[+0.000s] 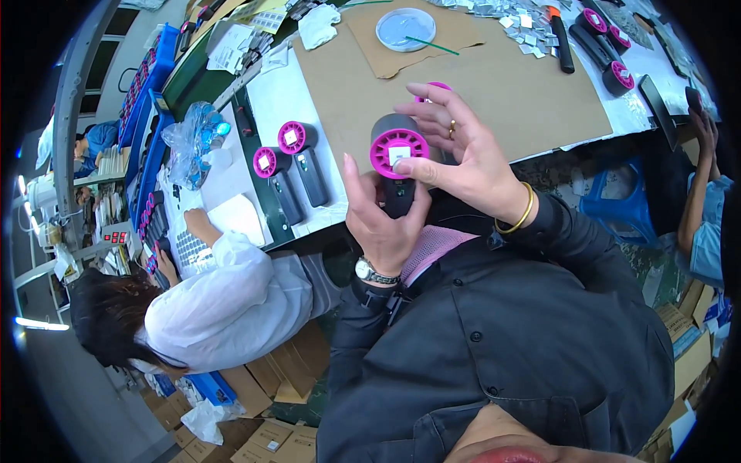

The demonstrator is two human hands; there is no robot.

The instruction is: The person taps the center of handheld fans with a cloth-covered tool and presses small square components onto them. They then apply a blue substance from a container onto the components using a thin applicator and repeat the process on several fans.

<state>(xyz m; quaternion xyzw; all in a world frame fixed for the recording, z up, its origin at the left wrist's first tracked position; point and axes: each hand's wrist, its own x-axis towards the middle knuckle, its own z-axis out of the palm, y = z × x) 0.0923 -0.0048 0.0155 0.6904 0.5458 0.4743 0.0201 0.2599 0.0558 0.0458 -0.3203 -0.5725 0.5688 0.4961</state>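
Note:
My left hand [383, 225] is closed around the dark handle of a hair dryer [395, 131], a grey barrel with a pink vented end. A small white square label [400, 154] lies in the middle of that end. My right hand [471, 158] touches the label with its thumb, its fingers spread beside the barrel. Behind those fingers, part of another pink ring [434, 90] shows; the rest is hidden. To the left on the table lie two similar hair dryers [292, 136] [265, 162], each with a white label on its pink end.
Brown cardboard [532, 108] covers the table, with a white round dish [405, 31] and a green stick at the back. Small silvery pieces [529, 27], an orange-and-black tool [562, 42] and more hair dryers [602, 50] lie back right. A co-worker in white [231, 301] sits left; a blue stool [617, 201] stands right.

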